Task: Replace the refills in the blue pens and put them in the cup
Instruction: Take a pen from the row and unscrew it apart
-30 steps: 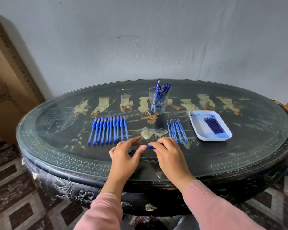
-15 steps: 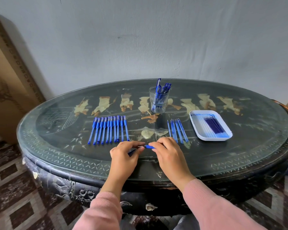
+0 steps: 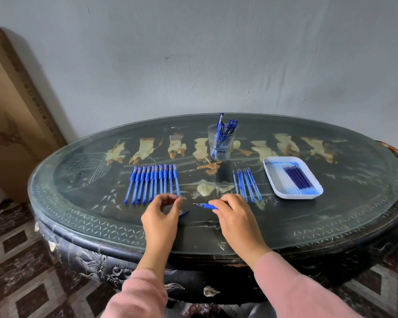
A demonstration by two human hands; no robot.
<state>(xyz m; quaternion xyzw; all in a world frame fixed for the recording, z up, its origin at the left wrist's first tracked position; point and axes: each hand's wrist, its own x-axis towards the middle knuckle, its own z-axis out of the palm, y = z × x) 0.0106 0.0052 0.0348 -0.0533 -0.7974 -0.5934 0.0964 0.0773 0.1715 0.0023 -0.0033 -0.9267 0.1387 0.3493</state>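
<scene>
Grey wall behind; dark oval desk (image 3: 331, 216) with a glass top.

Right hand (image 3: 236, 218): grip clamped on a blue pen (image 3: 206, 205), held low over the desk between the hands, metal tip pointing left. Left hand (image 3: 162, 214): fingers curled, thumb and forefinger nearly meeting. Cannot tell if this grip pinches anything. A thin blue piece (image 3: 184, 213) shows at its lower edge.

Cup (image 3: 221, 145) with pens stands at far centre. Row of pens (image 3: 152, 183) left, loose refills (image 3: 246, 184) right.

Step, as judged: opening the pen. Keep the barrel steady, pull straight along its axis, and keep removed parts close by.

Change: half a second ago both hands met on the pen; now the left has drawn away and the tip is bare.
</scene>
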